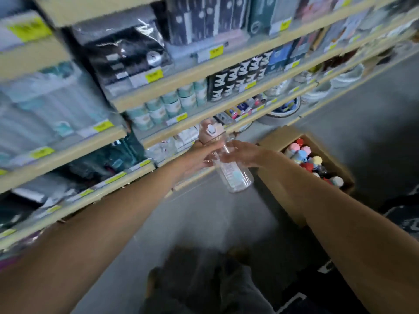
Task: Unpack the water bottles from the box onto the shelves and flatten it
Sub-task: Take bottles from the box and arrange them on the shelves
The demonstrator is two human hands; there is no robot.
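A clear water bottle point(234, 175) with a pink lid is held tilted in the air in front of the shelves. My left hand point(204, 155) grips its upper part just under the lid. My right hand point(240, 152) holds the same bottle from the right side. An open cardboard box point(292, 200) stands on the floor at the right, and several bottles point(310, 159) with pink, blue, red and yellow lids stand in it. The picture is blurred by motion.
Wooden shelves point(186, 125) with yellow price tags run along the left and back, packed with boxed and wrapped goods. Grey floor point(204, 225) lies between the shelves and the box. My legs show at the bottom.
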